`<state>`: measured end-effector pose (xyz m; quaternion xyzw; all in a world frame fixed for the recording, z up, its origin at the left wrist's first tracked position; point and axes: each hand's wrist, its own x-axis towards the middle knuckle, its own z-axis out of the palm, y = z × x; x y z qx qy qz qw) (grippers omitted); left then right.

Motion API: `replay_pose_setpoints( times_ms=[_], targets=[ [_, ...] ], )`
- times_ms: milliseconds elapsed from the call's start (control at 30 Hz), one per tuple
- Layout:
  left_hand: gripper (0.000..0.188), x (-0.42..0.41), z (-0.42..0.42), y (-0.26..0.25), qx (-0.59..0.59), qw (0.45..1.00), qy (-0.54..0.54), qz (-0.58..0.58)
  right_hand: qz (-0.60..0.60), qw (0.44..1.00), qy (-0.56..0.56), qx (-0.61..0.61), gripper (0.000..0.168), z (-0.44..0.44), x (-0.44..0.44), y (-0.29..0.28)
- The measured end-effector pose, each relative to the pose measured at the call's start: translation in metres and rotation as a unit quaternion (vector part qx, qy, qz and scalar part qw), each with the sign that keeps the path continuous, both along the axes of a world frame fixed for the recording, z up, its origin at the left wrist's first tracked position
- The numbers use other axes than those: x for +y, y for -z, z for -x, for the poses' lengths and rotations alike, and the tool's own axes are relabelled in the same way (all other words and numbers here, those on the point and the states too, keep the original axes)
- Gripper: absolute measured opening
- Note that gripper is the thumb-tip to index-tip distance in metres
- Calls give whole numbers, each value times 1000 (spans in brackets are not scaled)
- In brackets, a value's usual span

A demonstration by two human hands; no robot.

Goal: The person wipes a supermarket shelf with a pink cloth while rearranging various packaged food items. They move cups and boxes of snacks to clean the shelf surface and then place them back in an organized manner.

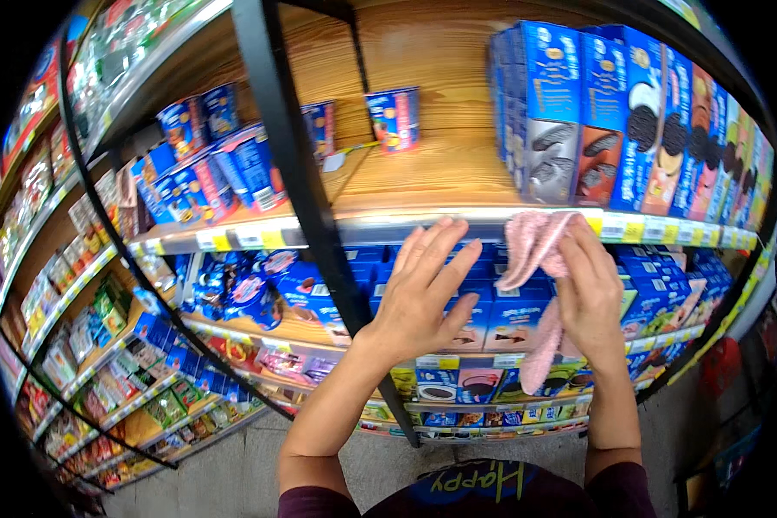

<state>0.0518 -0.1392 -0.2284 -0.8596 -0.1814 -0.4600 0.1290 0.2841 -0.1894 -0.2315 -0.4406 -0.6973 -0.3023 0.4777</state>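
A pink cleaning cloth [539,249] is bunched in my right hand [589,291], against the front price rail [398,232] of a wooden shelf [427,175]. Part of the cloth hangs down below the hand. My left hand [430,291] is held flat with fingers spread and nothing in it, its fingertips close to the same rail; whether they touch it I cannot tell. Upright blue cookie boxes [550,110] stand in a row at the shelf's right. A small blue and pink snack cup [394,120] stands near the back board, beside a yellow strip.
A black metal post [291,129] rises left of my left hand. Snack packs [201,181] crowd the shelf beyond it. Blue boxes [521,317] fill the shelf below. More stocked racks [103,362] run along the left, above a grey floor [220,466].
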Motion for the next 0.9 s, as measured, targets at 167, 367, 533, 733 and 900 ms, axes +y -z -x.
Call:
replay_pose_setpoints(
  times_ms=[167, 367, 533, 733, 900],
  targets=[
    [48, -19, 35, -21, -112, 989, 18, -95, 21, 1000, 7, 7, 37, -5, -3, 1],
    [60, -41, 43, 15, -165, 971, 103, 137, 31, 991, -131, 22, 32, 17, -14, -3],
    [89, -60, 19, 80, -261, 795, 334, 434, 43, 953, -293, -71, 33, 76, -19, -1],
    [88, -87, 20, 109, -340, 687, 393, 508, 51, 950, -295, -91, 35, 111, -18, 15],
    [88, -81, 32, 130, -369, 691, 340, 520, 62, 960, -271, -33, 36, 119, -16, 35]
  ],
)
